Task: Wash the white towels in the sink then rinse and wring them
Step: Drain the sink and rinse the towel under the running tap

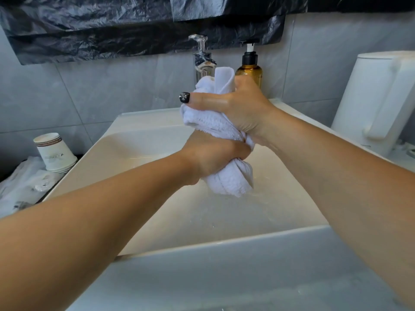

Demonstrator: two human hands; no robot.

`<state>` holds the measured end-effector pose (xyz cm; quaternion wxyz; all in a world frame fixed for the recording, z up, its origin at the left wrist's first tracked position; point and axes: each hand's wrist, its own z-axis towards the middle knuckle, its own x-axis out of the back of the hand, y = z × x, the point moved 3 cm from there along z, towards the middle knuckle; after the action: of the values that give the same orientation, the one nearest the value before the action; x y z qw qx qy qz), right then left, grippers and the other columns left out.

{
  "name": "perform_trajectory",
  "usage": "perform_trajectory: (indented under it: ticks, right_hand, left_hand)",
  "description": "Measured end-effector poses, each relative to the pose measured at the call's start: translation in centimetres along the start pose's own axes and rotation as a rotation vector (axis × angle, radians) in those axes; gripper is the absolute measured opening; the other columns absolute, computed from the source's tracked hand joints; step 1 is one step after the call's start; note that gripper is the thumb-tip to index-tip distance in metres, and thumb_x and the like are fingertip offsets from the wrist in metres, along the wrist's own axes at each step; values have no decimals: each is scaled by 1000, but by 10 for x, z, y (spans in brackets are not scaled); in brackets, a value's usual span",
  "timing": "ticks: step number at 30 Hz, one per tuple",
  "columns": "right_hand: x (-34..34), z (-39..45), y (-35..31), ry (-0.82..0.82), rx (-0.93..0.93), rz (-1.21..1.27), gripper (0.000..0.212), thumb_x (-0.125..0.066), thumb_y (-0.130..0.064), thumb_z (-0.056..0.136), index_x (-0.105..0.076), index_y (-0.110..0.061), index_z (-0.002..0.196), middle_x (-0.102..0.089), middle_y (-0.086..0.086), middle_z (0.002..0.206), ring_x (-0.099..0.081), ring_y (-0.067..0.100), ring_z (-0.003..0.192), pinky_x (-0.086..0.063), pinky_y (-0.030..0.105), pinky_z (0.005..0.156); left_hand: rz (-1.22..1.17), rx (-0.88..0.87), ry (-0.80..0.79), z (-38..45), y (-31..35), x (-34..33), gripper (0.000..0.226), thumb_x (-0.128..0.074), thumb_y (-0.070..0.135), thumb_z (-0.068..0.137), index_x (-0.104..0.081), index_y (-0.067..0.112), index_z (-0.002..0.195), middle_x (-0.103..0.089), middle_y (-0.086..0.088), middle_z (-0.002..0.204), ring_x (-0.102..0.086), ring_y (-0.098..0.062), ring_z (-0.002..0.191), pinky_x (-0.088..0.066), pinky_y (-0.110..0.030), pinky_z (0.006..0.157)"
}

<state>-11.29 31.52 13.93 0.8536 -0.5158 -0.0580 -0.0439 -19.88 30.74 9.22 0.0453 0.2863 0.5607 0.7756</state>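
Here, the white sink (143, 140) fills the middle of the scene, its wide rectangular basin running from the near rim to the tiled far wall, where a sheet of crumpled black plastic (112, 34) hangs. At the far right stands a white toilet tank (372, 97). Above the basin, both bare forearms reach in from the near edge and meet over a twisted white towel (211, 124), held clear of the basin, with its lower end hanging and water falling from it. The right hand (242, 108) grips the upper part, fingers curled round the cloth and thumb lying across it. The left hand (213, 156) clenches the lower part just beneath, touching the right hand. Behind the towel rises the chrome faucet (202, 57), with an amber pump bottle (249, 68) just to its right. At the left, beside the sink, sits a stack of paper cups (54, 153).
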Motion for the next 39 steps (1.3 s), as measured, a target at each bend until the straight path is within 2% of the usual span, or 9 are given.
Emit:
perform_trajectory:
  ticks: [4,8,12,17,25,27,31,35,39]
  right_hand:
    - [-4,4,10,52,-82,55,41,-76,-14,69,-50,-24,37,-49,-7,50,-53,18,59,-43,33,58]
    - [-1,6,16,118,-117,47,33,-75,-16,70,-53,-22,46,-53,-2,57,-57,21,65,-46,37,62]
    - [12,4,6,205,-89,124,26,-76,-11,73,-60,-20,54,-59,-2,57,-62,20,63,-51,34,61]
    - [39,5,-5,373,-53,248,14,-76,-19,72,-65,-15,64,-64,1,64,-63,20,66,-51,34,62]
    - [23,2,6,397,-89,139,12,-73,-14,76,-64,-10,70,-59,3,65,-57,19,62,-47,31,56]
    - [28,3,9,451,-120,104,17,-73,-19,75,-68,-4,83,-61,3,66,-60,19,61,-49,30,55]
    - [28,5,18,504,-198,89,16,-70,-24,72,-61,-12,77,-59,1,65,-59,22,64,-46,31,60]
    - [26,4,24,542,-272,64,17,-69,-27,71,-58,-14,72,-59,0,67,-59,23,69,-44,32,62]
    - [26,0,26,574,-309,40,19,-66,-31,74,-58,-14,72,-59,3,74,-58,23,73,-42,32,64]
  left_hand:
    - [57,75,59,0,-4,-2,15,-67,24,54,-60,21,67,-60,7,60,-58,-12,62,-48,-29,63]
    - [105,69,118,-2,-4,-4,26,-67,29,52,-65,21,76,-70,0,76,-68,-19,78,-56,-40,77]
    - [48,63,105,6,2,1,37,-76,31,54,-69,27,89,-75,7,86,-71,-11,86,-58,-35,81]
    - [-126,118,-174,4,3,15,91,-92,33,50,-53,25,132,-71,3,115,-71,-20,102,-59,-42,82]
    - [7,244,82,0,-10,1,41,-82,4,66,-68,12,104,-73,-6,88,-71,-20,77,-57,-30,67]
    - [132,205,144,3,-7,0,29,-75,4,68,-66,10,95,-65,-3,71,-61,-15,58,-51,-25,56]
    - [347,118,182,5,-5,0,21,-71,13,66,-53,20,72,-57,3,64,-56,-17,59,-46,-25,56]
    - [536,56,182,5,-6,5,28,-72,16,73,-45,25,78,-54,6,76,-51,-7,66,-36,-21,51]
    - [612,53,189,9,-14,10,31,-72,22,72,-50,22,94,-54,5,86,-55,-7,74,-43,-21,54]
